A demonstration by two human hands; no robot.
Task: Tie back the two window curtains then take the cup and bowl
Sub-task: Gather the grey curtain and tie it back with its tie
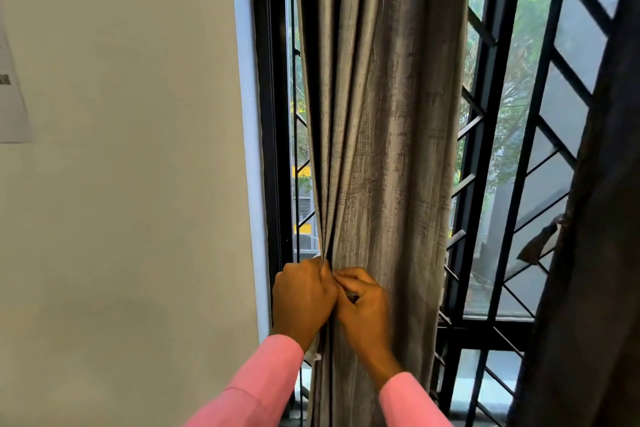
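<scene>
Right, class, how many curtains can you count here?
2. A grey curtain hangs bunched at centre, gripped by the left hand and right hand; a darker curtain at the right edge, partly cut off.

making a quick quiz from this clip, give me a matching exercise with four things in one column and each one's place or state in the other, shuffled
Things:
1 grey curtain
2 dark curtain
3 sheet of paper
4 window grille

Place or state:
a on the wall, far left
b black bars behind the curtains
c gathered in folds, gripped by the left hand
d hanging at the right edge of view

Pairs: 1-c, 2-d, 3-a, 4-b
</scene>
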